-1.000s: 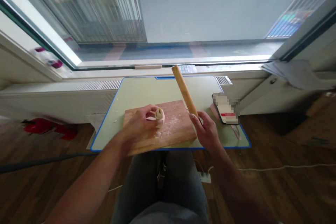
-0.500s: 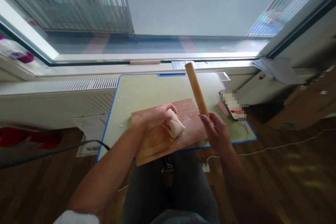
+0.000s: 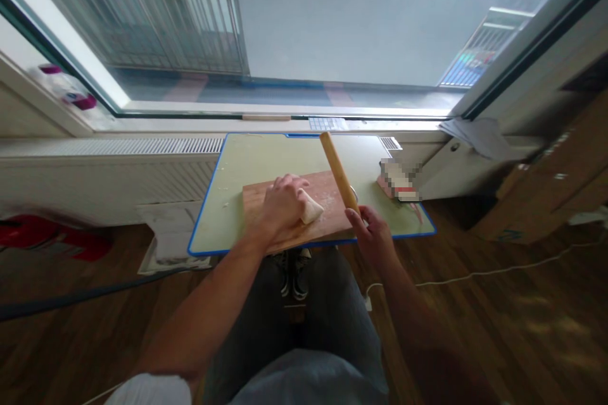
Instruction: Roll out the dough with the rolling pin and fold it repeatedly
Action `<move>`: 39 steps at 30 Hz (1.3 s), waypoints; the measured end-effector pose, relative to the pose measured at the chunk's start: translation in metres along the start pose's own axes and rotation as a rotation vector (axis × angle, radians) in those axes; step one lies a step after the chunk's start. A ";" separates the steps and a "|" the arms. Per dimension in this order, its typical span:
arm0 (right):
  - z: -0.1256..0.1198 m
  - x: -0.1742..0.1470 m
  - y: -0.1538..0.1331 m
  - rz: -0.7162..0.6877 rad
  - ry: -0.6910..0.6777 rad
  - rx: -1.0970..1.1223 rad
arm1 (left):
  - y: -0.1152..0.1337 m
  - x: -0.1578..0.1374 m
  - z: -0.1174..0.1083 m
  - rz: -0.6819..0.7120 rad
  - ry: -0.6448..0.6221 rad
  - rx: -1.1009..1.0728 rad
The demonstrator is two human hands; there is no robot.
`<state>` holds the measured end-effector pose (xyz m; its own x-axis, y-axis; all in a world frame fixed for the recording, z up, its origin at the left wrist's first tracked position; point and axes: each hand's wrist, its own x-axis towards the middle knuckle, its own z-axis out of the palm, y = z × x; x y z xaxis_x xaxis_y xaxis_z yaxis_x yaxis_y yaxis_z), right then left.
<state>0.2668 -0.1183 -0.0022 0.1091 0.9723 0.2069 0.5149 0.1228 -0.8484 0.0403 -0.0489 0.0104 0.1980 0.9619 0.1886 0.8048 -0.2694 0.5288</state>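
A pale piece of dough [image 3: 312,209] rests on a wooden cutting board [image 3: 255,200] dusted with flour. My left hand [image 3: 284,200] is closed over the dough from the left, its fingers curled on it and hiding part of it. In my right hand [image 3: 373,231] is a wooden rolling pin [image 3: 338,168], gripped near its lower end. The pin tilts up and away, over the right part of the board and apart from the dough.
Beneath the board is a light green tabletop [image 3: 256,155] with a blue edge. A blurred-out item [image 3: 401,180] lies on its right side. Behind runs a windowsill with papers [image 3: 475,137] at the right. A cardboard box [image 3: 536,196] stands on the right, and a cable [image 3: 475,277] crosses the floor.
My left hand has turned more palm-down over the dough, covering more of it. The right hand still grips the rolling pin. The camera view has shifted.
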 end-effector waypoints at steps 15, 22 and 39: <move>0.005 -0.005 0.011 -0.019 -0.036 0.008 | -0.016 -0.018 -0.010 0.254 -0.252 0.165; 0.002 0.006 0.010 -0.039 -0.035 -0.051 | 0.001 -0.028 0.041 0.053 0.022 0.209; 0.002 0.013 0.003 -0.099 -0.053 -0.163 | 0.003 -0.044 0.030 -0.079 0.102 0.176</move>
<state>0.2683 -0.1048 -0.0029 0.0086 0.9668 0.2555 0.6523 0.1883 -0.7342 0.0509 -0.0909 -0.0207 0.0797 0.9675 0.2400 0.9028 -0.1721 0.3941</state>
